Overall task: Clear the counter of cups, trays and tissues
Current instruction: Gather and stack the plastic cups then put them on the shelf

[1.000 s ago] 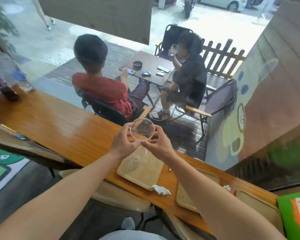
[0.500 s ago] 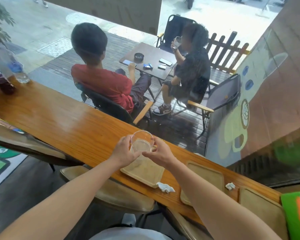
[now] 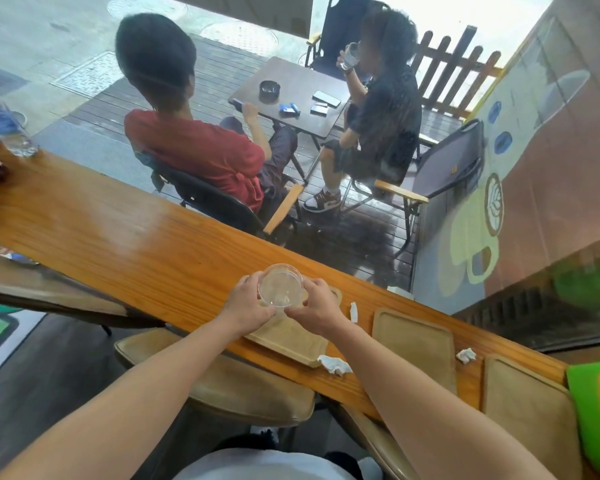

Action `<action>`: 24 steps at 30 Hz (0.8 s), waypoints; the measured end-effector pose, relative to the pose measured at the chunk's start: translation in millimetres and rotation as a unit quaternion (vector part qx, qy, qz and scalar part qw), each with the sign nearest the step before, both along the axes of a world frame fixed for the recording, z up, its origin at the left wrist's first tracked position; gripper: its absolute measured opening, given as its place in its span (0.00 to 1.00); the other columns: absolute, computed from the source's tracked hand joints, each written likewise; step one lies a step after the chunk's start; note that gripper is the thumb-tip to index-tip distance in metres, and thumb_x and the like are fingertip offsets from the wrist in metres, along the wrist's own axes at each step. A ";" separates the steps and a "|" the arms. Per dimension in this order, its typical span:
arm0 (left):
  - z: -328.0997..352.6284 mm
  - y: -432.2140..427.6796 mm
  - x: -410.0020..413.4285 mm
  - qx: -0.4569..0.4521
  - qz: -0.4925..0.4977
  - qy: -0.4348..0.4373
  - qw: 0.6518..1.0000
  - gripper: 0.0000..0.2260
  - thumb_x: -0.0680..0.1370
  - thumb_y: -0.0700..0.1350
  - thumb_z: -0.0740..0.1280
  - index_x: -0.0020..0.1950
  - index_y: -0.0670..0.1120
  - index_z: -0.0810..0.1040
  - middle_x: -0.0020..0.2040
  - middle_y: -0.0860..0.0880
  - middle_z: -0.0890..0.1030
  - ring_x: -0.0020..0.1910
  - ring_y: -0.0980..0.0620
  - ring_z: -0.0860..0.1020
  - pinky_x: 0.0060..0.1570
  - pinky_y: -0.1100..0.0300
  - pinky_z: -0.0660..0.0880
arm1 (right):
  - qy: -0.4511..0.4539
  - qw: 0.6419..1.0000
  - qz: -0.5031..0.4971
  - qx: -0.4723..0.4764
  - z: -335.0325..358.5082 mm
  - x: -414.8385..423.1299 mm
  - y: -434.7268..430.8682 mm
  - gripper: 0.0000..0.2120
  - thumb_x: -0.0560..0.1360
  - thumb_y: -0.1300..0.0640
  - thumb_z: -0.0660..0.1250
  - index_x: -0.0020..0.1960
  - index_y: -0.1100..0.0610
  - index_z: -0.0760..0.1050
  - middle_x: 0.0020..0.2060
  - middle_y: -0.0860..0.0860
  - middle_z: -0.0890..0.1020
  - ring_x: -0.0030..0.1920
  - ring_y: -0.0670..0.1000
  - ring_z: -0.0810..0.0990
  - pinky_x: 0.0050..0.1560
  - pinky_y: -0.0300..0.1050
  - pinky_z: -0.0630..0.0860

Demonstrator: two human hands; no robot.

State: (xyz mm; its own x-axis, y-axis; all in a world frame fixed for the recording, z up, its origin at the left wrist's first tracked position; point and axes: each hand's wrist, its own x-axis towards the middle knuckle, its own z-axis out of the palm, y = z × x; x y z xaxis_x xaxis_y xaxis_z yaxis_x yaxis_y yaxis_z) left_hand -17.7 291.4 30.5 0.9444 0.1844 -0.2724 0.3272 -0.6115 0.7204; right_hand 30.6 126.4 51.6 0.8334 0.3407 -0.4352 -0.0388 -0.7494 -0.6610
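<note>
Cup [image 3: 280,285] gripped between both hands [image 3: 248,306] [image 3: 314,308] — above tray [image 3: 291,337] far edge.

Bench [image 3: 118,244]: wood, orange-brown, grain showing, glossy varnish with pale glare. Cup [image 3: 280,285]: clear plastic, smooth, shiny. Left tray [image 3: 291,341], middle tray [image 3: 416,344], right tray [image 3: 523,407]: tan, matt, smooth; plastic or wood, cannot tell. Front tissue [image 3: 334,364], right tissue [image 3: 466,355]: white paper, crumpled, matt. Stool seat [image 3: 229,386]: tan padded cover, leather-like, dull sheen.
</note>
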 end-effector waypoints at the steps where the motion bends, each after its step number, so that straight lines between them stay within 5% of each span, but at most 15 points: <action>1: -1.2 0.2 0.9 0.002 -0.003 0.003 1.000 0.33 0.69 0.51 0.78 0.71 0.51 0.68 0.59 0.55 0.71 0.55 0.54 0.74 0.51 0.61 0.74 | 0.004 1.000 -0.002 0.000 -1.5 -0.2 0.7 0.29 0.71 0.50 0.76 0.70 0.47 0.70 0.63 0.49 0.68 0.59 0.53 0.74 0.61 0.51 0.76; 9: -12.7 -0.6 2.7 0.002 -0.029 0.018 0.999 0.30 0.70 0.48 0.77 0.69 0.50 0.70 0.61 0.50 0.75 0.56 0.52 0.74 0.51 0.61 0.73 | 0.028 1.000 -0.013 0.000 -19.1 -3.6 -2.6 0.28 0.72 0.51 0.74 0.70 0.48 0.70 0.63 0.50 0.68 0.59 0.52 0.73 0.57 0.45 0.73; 19: -17.6 1.1 10.2 -0.019 -0.028 0.052 0.998 0.34 0.68 0.50 0.79 0.69 0.50 0.67 0.62 0.52 0.73 0.57 0.51 0.75 0.56 0.55 0.77 | 0.051 0.997 -0.039 0.047 -26.7 -3.9 -10.9 0.34 0.71 0.55 0.75 0.74 0.48 0.66 0.65 0.51 0.73 0.61 0.56 0.76 0.62 0.58 0.76; 24: -29.3 4.2 9.9 -0.042 -0.007 0.079 0.996 0.36 0.66 0.45 0.79 0.71 0.51 0.66 0.66 0.50 0.74 0.56 0.55 0.75 0.49 0.63 0.73 | 0.067 0.995 -0.056 0.051 -34.2 -0.7 -12.7 0.38 0.70 0.55 0.77 0.76 0.48 0.63 0.67 0.52 0.72 0.61 0.55 0.77 0.62 0.57 0.77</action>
